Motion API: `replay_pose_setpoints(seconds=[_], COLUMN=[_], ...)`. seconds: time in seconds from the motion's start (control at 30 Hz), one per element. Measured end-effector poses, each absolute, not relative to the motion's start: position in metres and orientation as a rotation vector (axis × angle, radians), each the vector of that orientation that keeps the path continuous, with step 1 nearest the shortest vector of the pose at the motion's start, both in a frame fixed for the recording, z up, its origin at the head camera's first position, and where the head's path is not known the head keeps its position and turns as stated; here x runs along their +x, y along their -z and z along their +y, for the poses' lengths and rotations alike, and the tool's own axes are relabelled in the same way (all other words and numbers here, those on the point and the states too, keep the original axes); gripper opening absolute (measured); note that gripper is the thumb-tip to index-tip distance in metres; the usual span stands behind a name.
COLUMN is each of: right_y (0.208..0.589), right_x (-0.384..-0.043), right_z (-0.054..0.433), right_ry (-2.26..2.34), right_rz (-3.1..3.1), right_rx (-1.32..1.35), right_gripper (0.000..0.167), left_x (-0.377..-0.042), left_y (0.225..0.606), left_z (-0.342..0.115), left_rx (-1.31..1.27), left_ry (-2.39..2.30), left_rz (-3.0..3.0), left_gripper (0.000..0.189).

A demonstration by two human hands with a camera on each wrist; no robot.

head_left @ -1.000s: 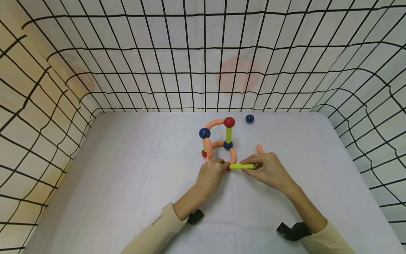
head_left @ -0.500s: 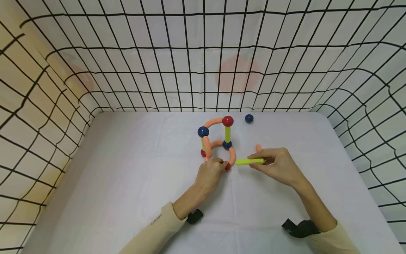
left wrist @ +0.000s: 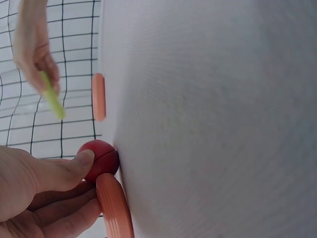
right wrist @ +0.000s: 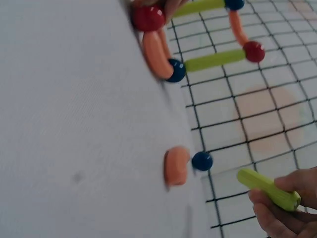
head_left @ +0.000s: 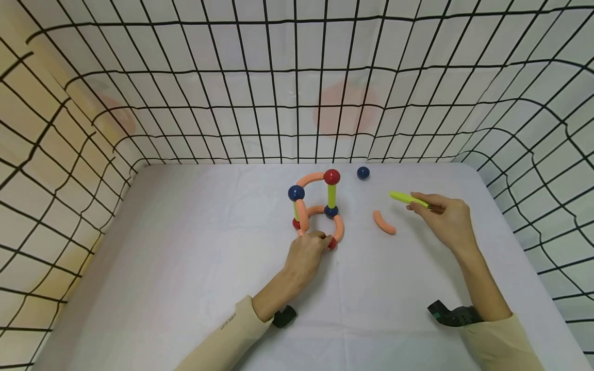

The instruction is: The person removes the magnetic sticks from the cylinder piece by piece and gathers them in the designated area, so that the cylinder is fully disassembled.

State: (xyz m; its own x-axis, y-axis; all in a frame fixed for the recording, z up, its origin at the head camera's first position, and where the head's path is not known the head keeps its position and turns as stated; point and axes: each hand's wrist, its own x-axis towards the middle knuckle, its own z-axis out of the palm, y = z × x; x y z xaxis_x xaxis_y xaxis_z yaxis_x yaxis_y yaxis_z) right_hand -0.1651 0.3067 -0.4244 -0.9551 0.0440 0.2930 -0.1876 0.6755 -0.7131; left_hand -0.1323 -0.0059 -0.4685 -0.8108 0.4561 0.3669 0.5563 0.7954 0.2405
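Note:
My left hand [head_left: 303, 258] grips a red ball [left wrist: 105, 157] at the near corner of a magnetic ball-and-stick frame. That ball joins an orange curved stick [head_left: 340, 228] at the frame's base. Upright yellow-green sticks [head_left: 331, 196] link the base to an upper level with a red ball [head_left: 331, 176], a blue ball [head_left: 296, 193] and orange curved sticks [head_left: 302, 215]. Off to the right, my right hand [head_left: 446, 219] pinches a loose yellow-green stick [right wrist: 265, 187] between thumb and fingers, raised above the table. Part of the frame's near side is hidden behind my left hand.
A loose orange curved stick [head_left: 384, 223] lies on the white tabletop [head_left: 195, 247] between the frame and my right hand. One loose blue ball [head_left: 363, 173] sits near the back edge. Black wire mesh [head_left: 297, 87] encloses the back and sides.
My right hand has carried the yellow-green stick away from the held red ball, to the right and farther back, uncovering the loose orange curved stick. My left hand stays on the red ball.

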Motion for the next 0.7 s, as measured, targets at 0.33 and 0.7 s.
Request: replay_pose_setpoints(seconds=[0.33, 0.7], right_y=[0.459, 0.476], right_x=[-0.181, -0.181], right_z=[0.333, 0.341], right_ry=[-1.075, -1.010], right_rz=[-2.666, -2.722], right_rx=[-0.167, -0.266], right_gripper=[0.033, 0.033], left_x=[-0.132, -0.132], left_y=[0.468, 0.468], left_z=[-0.006, -0.006], left_rx=[-0.776, -0.773], left_ry=[0.518, 0.515], left_rz=[-2.694, -2.706], left_gripper=[0.021, 0.023])
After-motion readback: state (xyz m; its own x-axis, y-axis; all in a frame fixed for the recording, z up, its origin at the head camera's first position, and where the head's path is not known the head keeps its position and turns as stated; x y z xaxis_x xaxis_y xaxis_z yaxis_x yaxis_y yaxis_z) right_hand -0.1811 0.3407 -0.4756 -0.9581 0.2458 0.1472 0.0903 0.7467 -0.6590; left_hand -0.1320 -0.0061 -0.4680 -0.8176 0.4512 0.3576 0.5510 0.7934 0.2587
